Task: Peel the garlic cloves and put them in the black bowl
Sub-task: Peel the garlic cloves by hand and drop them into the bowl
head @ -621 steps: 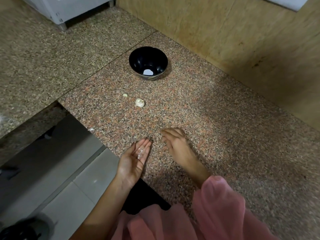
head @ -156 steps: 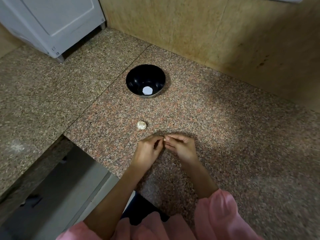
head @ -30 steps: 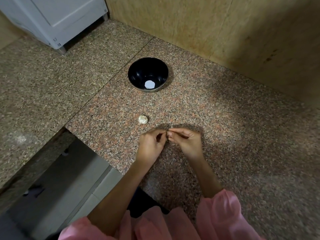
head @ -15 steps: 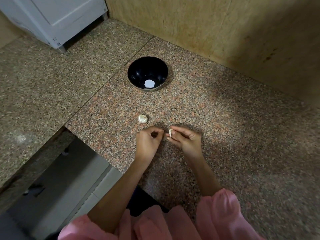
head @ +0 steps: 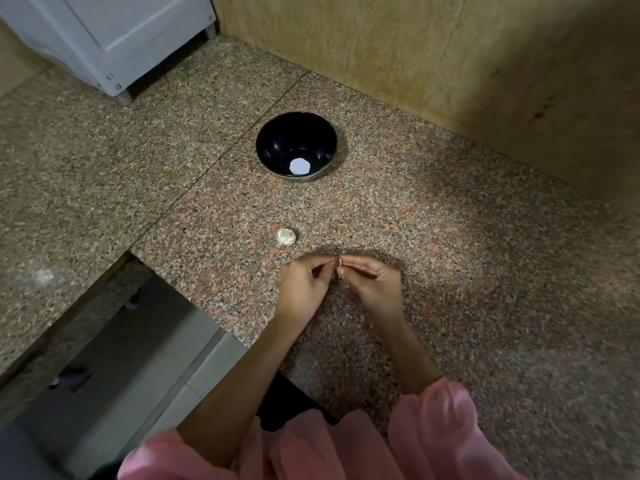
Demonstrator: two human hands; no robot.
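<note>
Mid-frame, left hand (head: 300,289) and right hand (head: 372,285) pinch a clove (head: 340,263): light, slippery, best gripped by its ends; bowl (head: 296,147) above.

The granite counter (head: 450,237) on the near side of the black bowl (head: 277,147) gives open passage. A garlic piece (head: 286,236) lies there, slightly left of the bowl. Behind the bowl a tan wall (head: 415,46) blocks the way, and a white appliance (head: 114,36) stands to its far left.
</note>
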